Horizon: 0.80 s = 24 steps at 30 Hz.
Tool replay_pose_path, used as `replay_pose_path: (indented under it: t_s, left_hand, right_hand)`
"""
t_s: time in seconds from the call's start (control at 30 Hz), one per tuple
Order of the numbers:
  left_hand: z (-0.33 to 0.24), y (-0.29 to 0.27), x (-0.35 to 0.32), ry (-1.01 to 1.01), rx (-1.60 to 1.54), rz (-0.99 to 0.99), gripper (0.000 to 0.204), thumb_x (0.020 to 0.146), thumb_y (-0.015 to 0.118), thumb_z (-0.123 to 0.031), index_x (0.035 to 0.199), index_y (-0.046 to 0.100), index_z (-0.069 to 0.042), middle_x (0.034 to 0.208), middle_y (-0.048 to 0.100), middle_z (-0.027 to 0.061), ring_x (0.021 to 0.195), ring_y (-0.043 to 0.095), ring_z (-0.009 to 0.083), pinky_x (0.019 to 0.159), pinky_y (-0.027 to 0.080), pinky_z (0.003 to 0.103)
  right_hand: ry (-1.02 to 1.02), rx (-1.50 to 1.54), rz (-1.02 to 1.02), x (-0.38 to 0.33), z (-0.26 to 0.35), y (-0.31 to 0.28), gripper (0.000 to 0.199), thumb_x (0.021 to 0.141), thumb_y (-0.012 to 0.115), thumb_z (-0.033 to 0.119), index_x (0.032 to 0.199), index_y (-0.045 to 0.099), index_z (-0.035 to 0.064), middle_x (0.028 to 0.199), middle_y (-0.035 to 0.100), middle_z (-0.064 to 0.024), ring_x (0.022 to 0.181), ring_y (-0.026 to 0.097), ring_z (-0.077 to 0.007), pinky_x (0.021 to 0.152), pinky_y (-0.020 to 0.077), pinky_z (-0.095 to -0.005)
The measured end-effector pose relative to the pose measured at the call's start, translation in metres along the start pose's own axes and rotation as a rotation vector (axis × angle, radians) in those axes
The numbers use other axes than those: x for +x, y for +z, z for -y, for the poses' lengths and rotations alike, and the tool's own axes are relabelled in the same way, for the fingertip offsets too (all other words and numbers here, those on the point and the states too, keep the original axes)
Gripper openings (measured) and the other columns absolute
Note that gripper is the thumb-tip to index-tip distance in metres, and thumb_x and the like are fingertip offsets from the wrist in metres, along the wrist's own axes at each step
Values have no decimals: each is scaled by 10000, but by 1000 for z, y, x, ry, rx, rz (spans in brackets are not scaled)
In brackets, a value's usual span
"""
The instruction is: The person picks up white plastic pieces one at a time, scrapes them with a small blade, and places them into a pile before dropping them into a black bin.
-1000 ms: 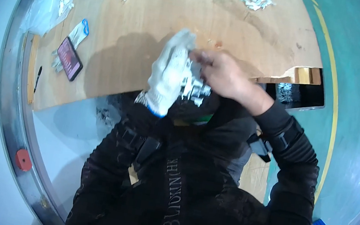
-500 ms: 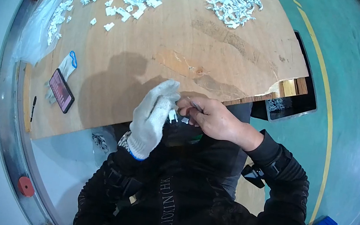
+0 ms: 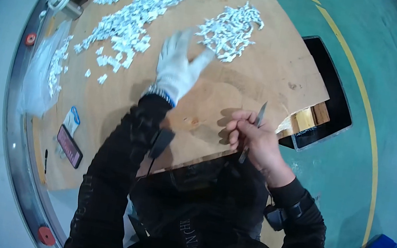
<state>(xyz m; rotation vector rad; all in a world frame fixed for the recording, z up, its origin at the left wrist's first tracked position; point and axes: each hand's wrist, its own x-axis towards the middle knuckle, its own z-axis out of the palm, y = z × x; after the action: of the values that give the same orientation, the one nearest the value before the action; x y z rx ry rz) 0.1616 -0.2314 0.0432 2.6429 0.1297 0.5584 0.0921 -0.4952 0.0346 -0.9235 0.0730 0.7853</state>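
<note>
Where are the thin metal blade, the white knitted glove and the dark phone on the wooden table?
thin metal blade (image 3: 260,115), head view, on its upper shaft.
white knitted glove (image 3: 176,69), head view, on the back of the hand.
dark phone (image 3: 70,146), head view, on its screen.

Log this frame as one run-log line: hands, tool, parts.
left hand: gloved, open, reaching to near pile of white parts | right hand: bare, grip shut on thin metal tool | surface: wooden table
</note>
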Motion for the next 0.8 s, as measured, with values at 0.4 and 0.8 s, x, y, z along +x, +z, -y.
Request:
replay_pose_path:
  t_s: [0.4, 0.8]
  left_hand:
    - [-81, 156, 200, 390, 64, 443, 677, 932, 635, -507, 1506, 510, -171, 1537, 501, 155, 1416, 431, 396, 1187, 340, 478]
    - [-124, 85, 153, 228, -782, 373, 360, 1003, 551, -60, 1361, 595, -62, 1424, 600, 139, 1213, 640, 285, 1021, 520, 326]
  right_hand:
    - [-12, 128, 62, 1, -10, -7, 175, 1073, 460, 38, 1194, 586, 22, 973, 671, -41, 743, 651, -100, 666, 531, -238]
    - [-31, 211, 173, 4, -19, -17, 170, 1075, 460, 59, 1187, 585, 37, 978, 659, -23, 752, 623, -79, 680, 518, -237]
